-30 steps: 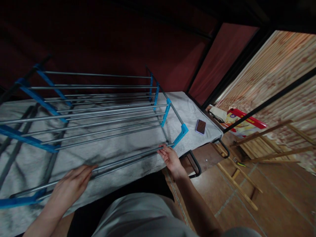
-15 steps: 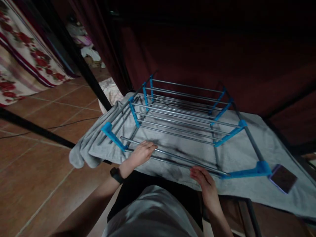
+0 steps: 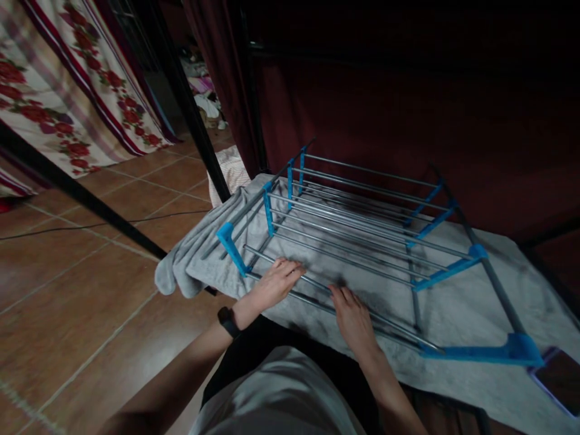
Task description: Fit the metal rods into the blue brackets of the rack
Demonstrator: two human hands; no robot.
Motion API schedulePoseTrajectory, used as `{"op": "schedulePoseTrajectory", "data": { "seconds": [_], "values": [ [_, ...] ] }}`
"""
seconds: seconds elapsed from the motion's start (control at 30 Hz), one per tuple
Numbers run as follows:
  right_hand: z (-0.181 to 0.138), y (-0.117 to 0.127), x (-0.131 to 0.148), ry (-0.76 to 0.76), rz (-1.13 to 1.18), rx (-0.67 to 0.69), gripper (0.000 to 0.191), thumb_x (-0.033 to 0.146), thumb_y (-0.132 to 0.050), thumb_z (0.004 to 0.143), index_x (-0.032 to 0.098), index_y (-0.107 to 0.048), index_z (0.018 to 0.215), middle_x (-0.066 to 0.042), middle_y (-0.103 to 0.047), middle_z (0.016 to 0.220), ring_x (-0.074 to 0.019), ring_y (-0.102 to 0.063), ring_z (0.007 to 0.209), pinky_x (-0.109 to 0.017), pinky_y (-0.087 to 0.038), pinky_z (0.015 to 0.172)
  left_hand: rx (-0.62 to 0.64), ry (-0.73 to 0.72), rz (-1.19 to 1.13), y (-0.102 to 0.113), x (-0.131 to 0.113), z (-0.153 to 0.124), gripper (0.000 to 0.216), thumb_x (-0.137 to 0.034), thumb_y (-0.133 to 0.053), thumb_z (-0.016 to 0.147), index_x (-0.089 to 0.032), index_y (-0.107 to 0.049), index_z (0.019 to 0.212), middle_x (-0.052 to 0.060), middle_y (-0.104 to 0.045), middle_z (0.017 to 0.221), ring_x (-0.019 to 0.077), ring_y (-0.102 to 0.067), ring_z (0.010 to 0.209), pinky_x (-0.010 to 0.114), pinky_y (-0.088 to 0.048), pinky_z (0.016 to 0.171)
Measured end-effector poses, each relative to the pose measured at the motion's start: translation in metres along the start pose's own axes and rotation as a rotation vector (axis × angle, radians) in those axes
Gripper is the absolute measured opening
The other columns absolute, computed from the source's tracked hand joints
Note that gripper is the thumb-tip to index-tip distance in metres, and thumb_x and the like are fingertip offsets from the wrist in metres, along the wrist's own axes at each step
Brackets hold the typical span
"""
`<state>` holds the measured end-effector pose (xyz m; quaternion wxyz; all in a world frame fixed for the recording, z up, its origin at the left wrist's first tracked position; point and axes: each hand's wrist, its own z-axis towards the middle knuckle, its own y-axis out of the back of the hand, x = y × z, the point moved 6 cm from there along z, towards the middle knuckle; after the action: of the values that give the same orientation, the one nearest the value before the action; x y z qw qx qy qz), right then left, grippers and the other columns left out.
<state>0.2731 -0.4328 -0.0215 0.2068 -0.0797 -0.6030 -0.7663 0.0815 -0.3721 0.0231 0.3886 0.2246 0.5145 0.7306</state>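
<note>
A metal rod (image 3: 317, 284) lies along the near side of a rack with blue plastic brackets (image 3: 453, 269) and grey metal bars. My left hand (image 3: 278, 283) is closed over the rod near its left part, thumb underneath and hidden. To the right of it, my right hand (image 3: 353, 317) has its fingers curled over the same rod. The rod's left end is near one blue bracket (image 3: 233, 248), and its right end lies over another blue bracket (image 3: 484, 350). A lower bar runs just below the rod.
The rack rests on a grey blanket (image 3: 475, 308) that hangs over the left edge. A phone (image 3: 559, 380) lies at the far right. Black frame poles (image 3: 194, 103) stand at the left, over a tiled floor (image 3: 90, 314). A dark red curtain (image 3: 385, 121) hangs behind.
My right hand has moved left along the rod, closer to my left hand, and its fingers now curl over the rod. The view has shifted, so the rack appears farther right.
</note>
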Motion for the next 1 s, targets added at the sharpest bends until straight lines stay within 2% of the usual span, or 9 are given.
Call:
{"op": "schedulePoseTrajectory", "data": {
  "seconds": [0.07,0.17,0.23,0.3,0.4,0.47,0.67,0.83,1.0],
  "values": [
    [0.001,0.000,-0.001,0.017,-0.075,0.035,0.040,0.016,-0.038,0.099,0.026,-0.056,0.133,-0.009,-0.069,0.109,-0.0250,-0.064,0.099,-0.038,-0.047,0.086,-0.146,0.073,0.008,0.008,0.003,-0.015,0.023,-0.014,-0.045,0.097,-0.019,-0.054,0.119,0.010,-0.062,0.117,0.0225,-0.056,0.111,0.043,-0.038,0.100],
    [0.003,0.002,-0.001,0.024,-0.158,0.076,0.040,0.014,-0.037,0.099,0.024,-0.053,0.135,-0.008,-0.068,0.113,-0.0224,-0.064,0.102,-0.036,-0.048,0.089,-0.447,0.408,0.002,0.016,0.033,-0.056,0.006,-0.025,-0.054,0.096,-0.019,-0.055,0.098,0.007,-0.061,0.096,0.0224,-0.057,0.095,0.041,-0.043,0.086],
    [0.004,0.002,-0.001,0.026,-0.194,0.099,0.041,0.013,-0.036,0.099,0.023,-0.052,0.135,-0.008,-0.068,0.114,-0.0212,-0.064,0.103,-0.034,-0.048,0.091,-0.653,0.699,-0.056,0.017,0.064,-0.092,0.015,-0.034,-0.059,0.093,-0.020,-0.053,0.091,0.005,-0.057,0.088,0.0222,-0.055,0.087,0.039,-0.045,0.078],
    [0.005,0.000,0.000,0.027,-0.223,0.120,0.041,0.013,-0.035,0.100,0.023,-0.052,0.136,-0.008,-0.068,0.115,-0.0208,-0.064,0.105,-0.033,-0.048,0.091,-0.780,0.892,-0.152,0.012,0.092,-0.119,0.029,-0.043,-0.066,0.086,-0.020,-0.053,0.098,0.006,-0.056,0.096,0.0237,-0.056,0.092,0.038,-0.048,0.075],
    [0.004,-0.004,0.000,0.025,-0.251,0.153,0.041,0.013,-0.034,0.100,0.024,-0.053,0.135,-0.008,-0.067,0.117,-0.0208,-0.064,0.105,-0.033,-0.048,0.090,-0.774,0.959,-0.344,0.000,0.124,-0.130,0.058,-0.044,-0.072,0.077,-0.020,-0.049,0.124,0.012,-0.054,0.121,0.0277,-0.055,0.110,0.040,-0.051,0.081],
    [0.003,-0.006,-0.001,0.023,-0.259,0.174,0.041,0.013,-0.034,0.100,0.024,-0.054,0.134,-0.007,-0.067,0.117,-0.0206,-0.065,0.105,-0.033,-0.048,0.089,-0.722,0.960,-0.501,-0.009,0.138,-0.126,0.060,-0.040,-0.069,0.077,-0.020,-0.049,0.129,0.013,-0.055,0.128,0.0282,-0.056,0.115,0.041,-0.052,0.087],
    [0.000,-0.010,-0.001,0.024,-0.238,0.199,0.041,0.011,-0.036,0.099,0.025,-0.055,0.133,-0.006,-0.068,0.117,-0.0202,-0.064,0.107,-0.032,-0.047,0.090,-0.623,0.957,-0.820,-0.024,0.150,-0.113,0.046,-0.032,-0.066,0.069,-0.016,-0.063,0.113,0.009,-0.068,0.105,0.0242,-0.064,0.097,0.039,-0.052,0.087],
    [-0.002,-0.011,-0.001,0.026,-0.220,0.200,0.038,0.013,-0.037,0.100,0.025,-0.056,0.131,-0.006,-0.069,0.112,-0.0199,-0.066,0.102,-0.032,-0.047,0.088,-0.633,0.993,-0.838,-0.023,0.154,-0.115,0.043,-0.034,-0.068,0.066,-0.015,-0.065,0.104,0.005,-0.067,0.084,0.0202,-0.063,0.077,0.035,-0.053,0.074],
    [-0.003,-0.010,-0.003,0.058,-0.221,0.181,0.034,0.018,-0.039,0.100,0.024,-0.056,0.130,-0.007,-0.069,0.113,-0.0199,-0.066,0.101,-0.032,-0.049,0.086,-0.620,1.009,-0.841,-0.023,0.154,-0.113,0.039,-0.033,-0.067,0.065,-0.015,-0.066,0.100,0.007,-0.068,0.087,0.0214,-0.063,0.079,0.035,-0.052,0.073]
  ]
}}
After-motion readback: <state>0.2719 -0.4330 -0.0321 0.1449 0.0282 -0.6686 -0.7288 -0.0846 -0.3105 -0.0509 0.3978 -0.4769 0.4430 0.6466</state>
